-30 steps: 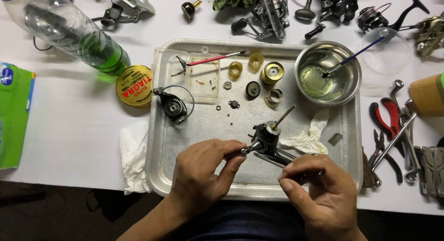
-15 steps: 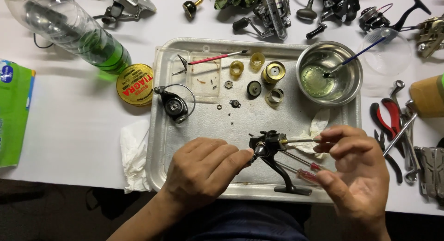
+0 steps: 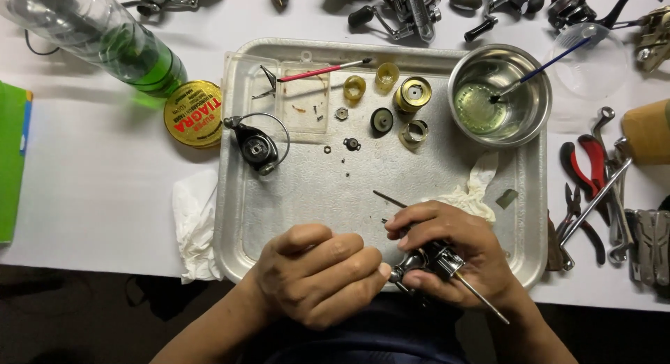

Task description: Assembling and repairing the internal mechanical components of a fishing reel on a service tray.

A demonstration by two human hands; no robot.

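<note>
Reel body (image 3: 434,261), dark metal with a thin shaft sticking out, sat over the near edge of the tray (image 3: 237,196). I saw right hand (image 3: 453,256) fingers clamped on it and left hand (image 3: 317,273) curled shut against its end. Risk: a slip could scatter the small parts (image 3: 352,144) nearby.

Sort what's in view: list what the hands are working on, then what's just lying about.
In hand:
- reel body, gripped by right hand
- left hand at its end
- metal tray beneath

Lying about:
- steel bowl with brush
- red pliers
- green bottle
- round yellow tin
- tissue
</note>
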